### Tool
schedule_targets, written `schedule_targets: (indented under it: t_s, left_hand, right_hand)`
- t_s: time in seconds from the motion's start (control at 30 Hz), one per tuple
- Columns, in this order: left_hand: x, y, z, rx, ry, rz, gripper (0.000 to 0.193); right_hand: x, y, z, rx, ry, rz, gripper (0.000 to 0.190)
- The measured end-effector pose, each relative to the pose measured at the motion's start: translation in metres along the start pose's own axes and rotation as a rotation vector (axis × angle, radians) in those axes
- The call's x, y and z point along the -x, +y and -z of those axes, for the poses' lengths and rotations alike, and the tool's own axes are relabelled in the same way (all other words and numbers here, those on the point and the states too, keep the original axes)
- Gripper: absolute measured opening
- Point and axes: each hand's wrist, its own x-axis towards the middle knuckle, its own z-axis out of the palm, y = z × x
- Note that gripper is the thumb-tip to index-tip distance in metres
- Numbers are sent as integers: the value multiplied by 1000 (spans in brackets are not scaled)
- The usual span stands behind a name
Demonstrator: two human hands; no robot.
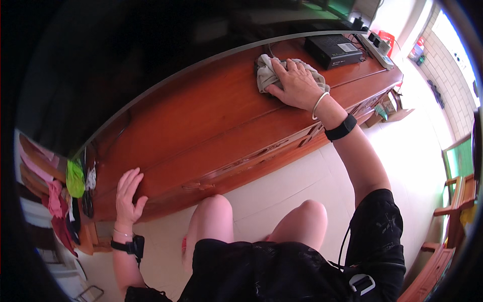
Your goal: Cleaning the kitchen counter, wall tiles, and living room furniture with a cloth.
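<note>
A reddish-brown wooden cabinet (196, 124) stretches across the view before me, with carved drawer fronts on its near side. My right hand (296, 81) presses on a bunched grey cloth (267, 73) on the cabinet top, its fingers spread over the fabric. Just beyond the cloth lies a black set-top box (334, 51) with cables behind it. My left hand (129, 196) is at the near left edge of the cabinet, fingers apart and holding nothing; whether it touches the wood I cannot tell. A large dark television screen (151, 56) overhangs the far side of the top.
A white power strip (379, 53) with plugs lies at the cabinet's right end. A bright green bag (75, 178) and clothes (56, 204) are at the left end. An open cardboard box (392, 111) is on the floor at right, and wooden furniture (458, 196) stands at far right.
</note>
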Motion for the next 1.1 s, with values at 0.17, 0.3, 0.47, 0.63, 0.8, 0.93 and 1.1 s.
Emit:
schedule_targets:
  t_s: [0.17,0.3,0.47,0.63,0.8,0.93,1.1]
  left_hand:
    - [1,4,-1,-21,15,22,55]
    - [-1,8,0,-20,2,47,55]
    - [-3,12,1,-7,-4,52,55]
    - [0,7,-1,-1,42,34,56]
    - [6,-1,-5,-18,87,45,58]
    - [8,-5,-8,18,128,25,58]
    - [8,-8,-9,22,149,38,59]
  right_hand:
    - [3,8,13,-56,39,173,62]
    - [-5,6,13,-85,-75,91,58]
    - [-12,-11,3,5,-56,-36,59]
    - [-12,-10,4,-57,5,-44,60]
    - [-6,-16,5,-28,-1,-89,58]
    - [-6,-30,4,24,2,-166,60]
    - [-3,-38,-5,7,74,65,45]
